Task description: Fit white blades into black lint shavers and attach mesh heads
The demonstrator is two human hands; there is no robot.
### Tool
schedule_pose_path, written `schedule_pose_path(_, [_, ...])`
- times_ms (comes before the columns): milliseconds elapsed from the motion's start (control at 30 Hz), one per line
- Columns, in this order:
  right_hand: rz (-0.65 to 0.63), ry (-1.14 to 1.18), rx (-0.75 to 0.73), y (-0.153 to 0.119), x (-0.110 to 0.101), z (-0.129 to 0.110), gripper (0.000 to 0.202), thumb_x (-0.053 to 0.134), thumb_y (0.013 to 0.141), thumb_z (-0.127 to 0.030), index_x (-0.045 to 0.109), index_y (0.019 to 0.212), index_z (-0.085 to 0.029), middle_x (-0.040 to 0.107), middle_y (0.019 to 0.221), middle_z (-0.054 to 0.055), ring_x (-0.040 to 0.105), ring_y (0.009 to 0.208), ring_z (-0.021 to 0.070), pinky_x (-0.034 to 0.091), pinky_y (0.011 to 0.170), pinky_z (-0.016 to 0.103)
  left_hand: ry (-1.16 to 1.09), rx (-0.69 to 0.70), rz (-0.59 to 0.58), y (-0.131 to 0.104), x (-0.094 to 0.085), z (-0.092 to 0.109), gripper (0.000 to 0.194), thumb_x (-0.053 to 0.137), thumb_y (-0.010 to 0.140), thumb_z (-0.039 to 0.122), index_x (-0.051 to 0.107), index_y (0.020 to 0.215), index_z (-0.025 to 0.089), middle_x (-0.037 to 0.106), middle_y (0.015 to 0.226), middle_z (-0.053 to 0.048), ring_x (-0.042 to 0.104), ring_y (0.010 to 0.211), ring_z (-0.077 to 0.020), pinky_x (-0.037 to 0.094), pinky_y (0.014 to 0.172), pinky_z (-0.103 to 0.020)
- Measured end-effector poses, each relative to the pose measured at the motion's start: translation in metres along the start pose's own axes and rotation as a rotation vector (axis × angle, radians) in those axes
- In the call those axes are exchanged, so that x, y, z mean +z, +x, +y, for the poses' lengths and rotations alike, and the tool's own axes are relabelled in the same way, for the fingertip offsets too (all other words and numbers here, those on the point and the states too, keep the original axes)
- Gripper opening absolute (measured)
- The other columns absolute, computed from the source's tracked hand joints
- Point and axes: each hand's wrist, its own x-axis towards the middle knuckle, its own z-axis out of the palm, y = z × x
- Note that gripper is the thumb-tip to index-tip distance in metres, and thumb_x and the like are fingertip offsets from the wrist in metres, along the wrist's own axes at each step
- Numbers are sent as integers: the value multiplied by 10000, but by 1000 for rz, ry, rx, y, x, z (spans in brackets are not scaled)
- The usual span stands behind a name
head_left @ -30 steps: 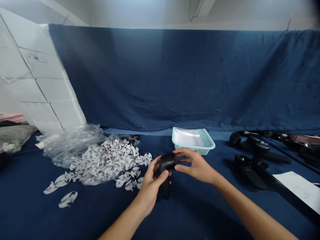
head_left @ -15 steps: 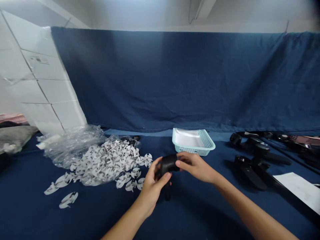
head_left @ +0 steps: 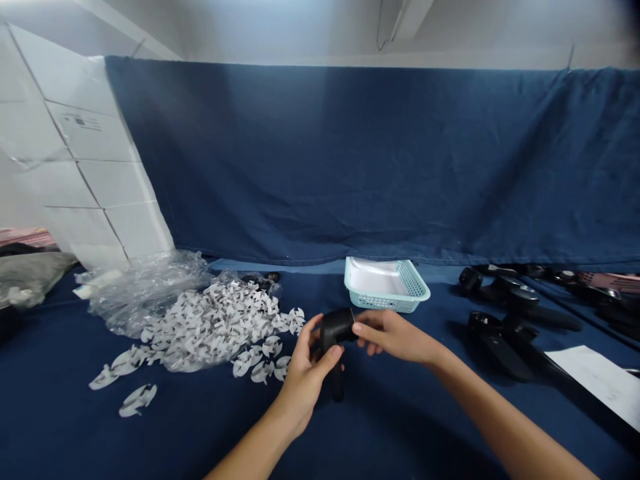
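Note:
A black hairdryer-shaped housing [head_left: 336, 328] is held above the blue cloth, its handle pointing down. My left hand [head_left: 306, 373] is wrapped round it from the left, thumb across the front. At its right end, the fingers of my right hand [head_left: 387, 333] are bent together; a thin edge stands up by the fingertips, and what they pinch is too small to make out. To the left lies a heap of white cut-out discs [head_left: 215, 323], partly on clear plastic, with several loose discs around it.
A light blue basket [head_left: 385, 301] with white lining stands behind my hands. On the right lie several black housings [head_left: 503, 347] and a white sheet [head_left: 595, 377]. Crumpled clear plastic [head_left: 145, 287] and stacked white boxes [head_left: 115, 180] are at the left.
My right hand's fingers have shifted slightly at the housing's right end, and a thin edge now shows there. My left hand holds the housing as before.

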Motion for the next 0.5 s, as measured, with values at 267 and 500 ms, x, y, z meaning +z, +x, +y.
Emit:
schedule_pose_path(267, [135,-155,-202,-1,9,-5,469,569,914,-421,479,1343,-254,622,1188,90,635,951,225,524,862,432,-111,-145,-29,-1,0,0,598,704,812,392,415,1330,326,520,1226,-85,642,997,-287,576,773,-464])
schedule_pose_path(500, [243,-341,-221,1,28,2,376,444,969,-417,451,1280,-207,612,1171,113,602,1025,259,467,892,423,-96,-208,-130,-3,0,3,502,641,858,412,443,1312,330,532,1207,-87,657,925,-276,588,691,-448])
